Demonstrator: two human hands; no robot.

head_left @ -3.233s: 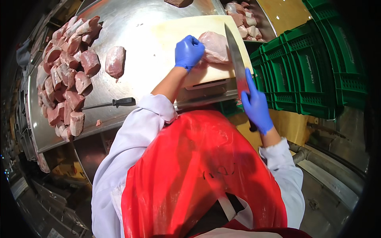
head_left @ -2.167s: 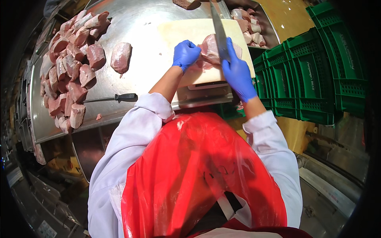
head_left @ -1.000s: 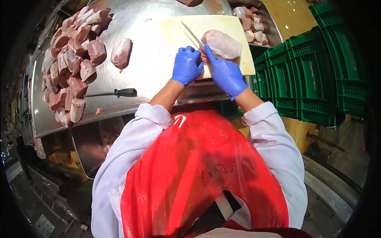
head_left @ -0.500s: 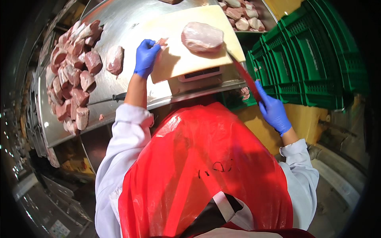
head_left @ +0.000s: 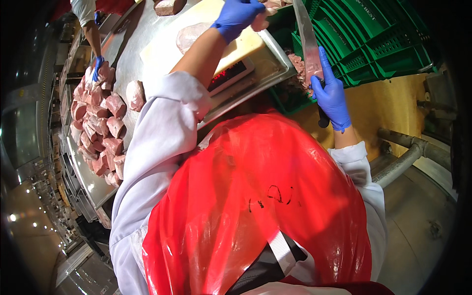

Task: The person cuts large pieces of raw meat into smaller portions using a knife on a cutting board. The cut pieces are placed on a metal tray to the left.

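Observation:
My left hand [head_left: 233, 17], in a blue glove, is pinched on a pink meat scrap [head_left: 259, 20] over the far right corner of the pale cutting board [head_left: 238, 49]. Behind my forearm a large pale piece of meat [head_left: 189, 34] rests on the board, partly hidden. The board sits on a scale [head_left: 231, 74]. My right hand [head_left: 330, 96], also gloved, grips the black handle of a long knife [head_left: 308, 39], index finger extended along the blade, which points up beside a green crate holding small meat scraps [head_left: 297, 66].
A co-worker's gloved hand [head_left: 97, 68] is on the pile of cut meat [head_left: 98, 132] at left on the steel table [head_left: 125, 66]. A single piece [head_left: 135, 94] lies beside the pile. Stacked green crates [head_left: 373, 37] stand at right; a metal pipe [head_left: 408, 155] runs below them.
My left hand has risen and moved right with the scrap, beyond the large piece. My right hand has raised the knife. The view has turned, and a co-worker's hand now appears at left.

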